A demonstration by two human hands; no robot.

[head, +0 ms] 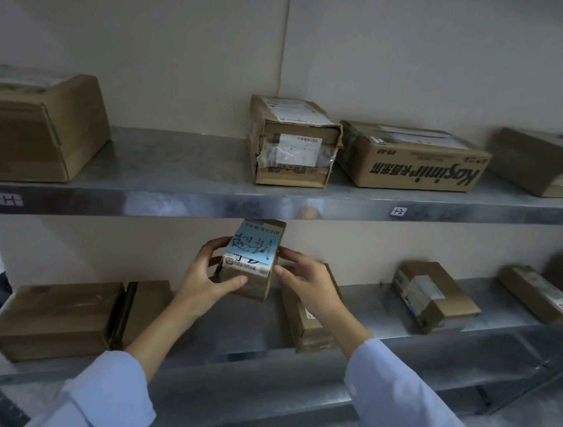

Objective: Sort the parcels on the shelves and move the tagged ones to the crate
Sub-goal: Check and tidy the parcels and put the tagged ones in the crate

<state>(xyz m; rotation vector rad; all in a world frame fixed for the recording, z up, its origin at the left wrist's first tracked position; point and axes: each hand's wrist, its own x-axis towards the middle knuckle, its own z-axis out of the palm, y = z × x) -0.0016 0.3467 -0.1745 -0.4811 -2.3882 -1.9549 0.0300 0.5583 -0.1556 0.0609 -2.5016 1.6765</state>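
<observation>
1. Between the two shelves, just under the front edge of the upper grey metal shelf (173, 175), you are holding a small brown cardboard parcel (255, 288) in the air. It is standing upright with a slight tilt and hanging clear of the lower grey metal shelf (384, 312).
2. Your left hand (205, 275) is gripping the parcel's left side, with the thumb curling across the lower front. Your right hand (308, 278) is gripping the right side with curled fingers. As far as I can tell, neither hand is lying fully under the base.
3. A pale blue handwritten tag (252, 248) is lying on the side facing you, so I am judging this parcel to be heading for the crate, which is not showing anywhere.
4. Slipping is the first risk. The parcel is hanging from a side grip only, and it is likely to be sliding down if you are loosening either hand.
5. Knocking is the second risk. The parcel's top is sitting very near the upper shelf's front edge, so lifting while pulling out is likely to be catching it there.
6. Your right wrist is hovering just above a narrow brown cardboard box (307, 322) lying near the lower shelf's front edge. Dropping the wrist while withdrawing is risking nudging that box off.
7. Rubbing a thumb over the tag is risking peeling it; I cannot tell how firmly it is sticking.
</observation>
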